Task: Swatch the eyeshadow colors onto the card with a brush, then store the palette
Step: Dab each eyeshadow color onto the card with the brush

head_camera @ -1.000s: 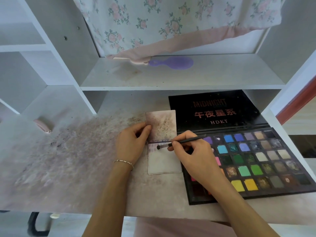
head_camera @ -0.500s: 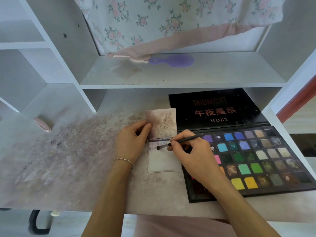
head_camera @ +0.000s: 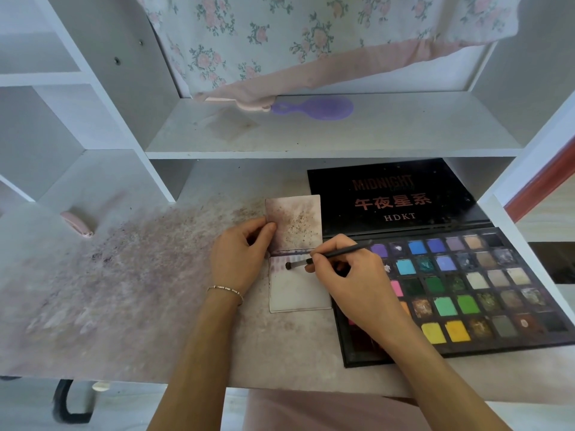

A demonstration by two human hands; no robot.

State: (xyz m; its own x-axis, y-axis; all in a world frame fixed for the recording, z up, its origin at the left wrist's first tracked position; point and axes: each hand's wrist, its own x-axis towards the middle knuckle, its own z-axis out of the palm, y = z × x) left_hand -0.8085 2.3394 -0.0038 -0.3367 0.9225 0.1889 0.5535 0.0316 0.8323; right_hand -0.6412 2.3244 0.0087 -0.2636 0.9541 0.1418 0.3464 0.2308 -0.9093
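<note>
A folded white card [head_camera: 295, 287] lies open on the desk, its upper flap stained with brownish powder. My left hand [head_camera: 241, 256] pinches the card's left edge near the fold. My right hand [head_camera: 345, 275] grips a thin dark brush [head_camera: 334, 254], and its tip touches the lower flap just under the fold. The open black eyeshadow palette [head_camera: 451, 290] with several coloured pans sits right of the card. Its lid [head_camera: 395, 197] lies flat behind it, and my right wrist covers the left pans.
The desk top [head_camera: 124, 290] is smeared with pinkish powder on the left. A pink object [head_camera: 76, 223] lies at the far left. On the shelf above rest a purple hairbrush [head_camera: 314, 107] and a hanging floral cloth [head_camera: 311, 35]. White uprights flank the palette's right side [head_camera: 510, 219].
The brush tip has shifted slightly left along the lower flap just under the fold. My left hand keeps its hold on the card. The palette has not moved.
</note>
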